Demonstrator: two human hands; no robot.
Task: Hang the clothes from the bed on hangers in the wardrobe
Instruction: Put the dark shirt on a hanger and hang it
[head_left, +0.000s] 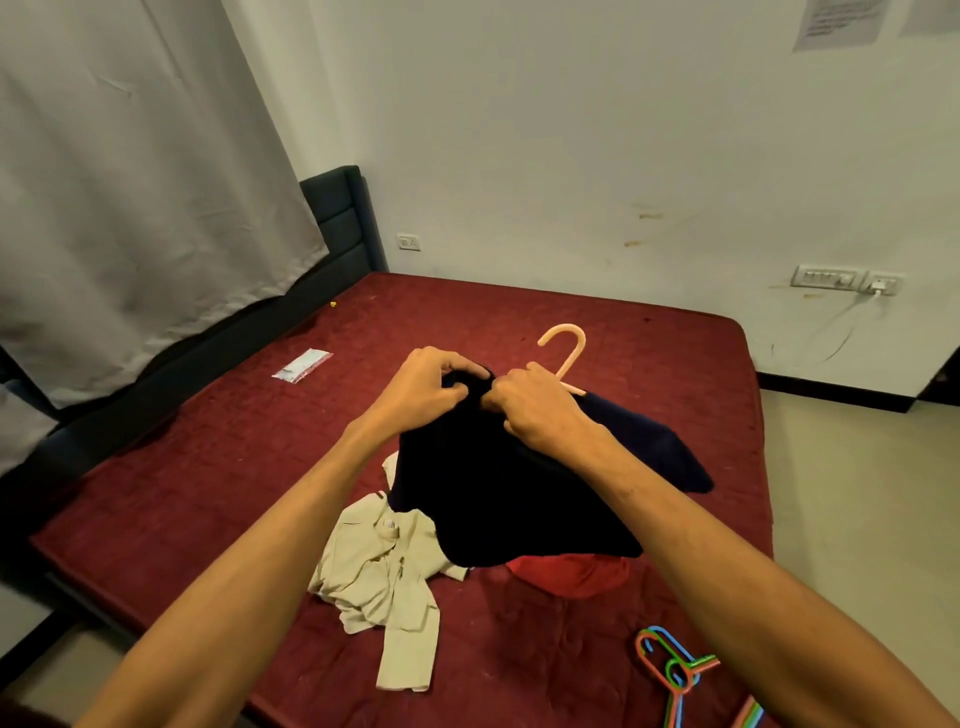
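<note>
Maroon bed below, pale wall behind. Holding dark navy garment up over the bed, neck bunched at peach hanger, hook pointing up and away, just right of right hand. Pinching neck fabric with left hand and right, knuckles almost touching, right nearer the hook. Probably threading the hanger's arm inside; hidden by cloth. Underneath: cream shirt, red garment; spare hangers near-right.
</note>
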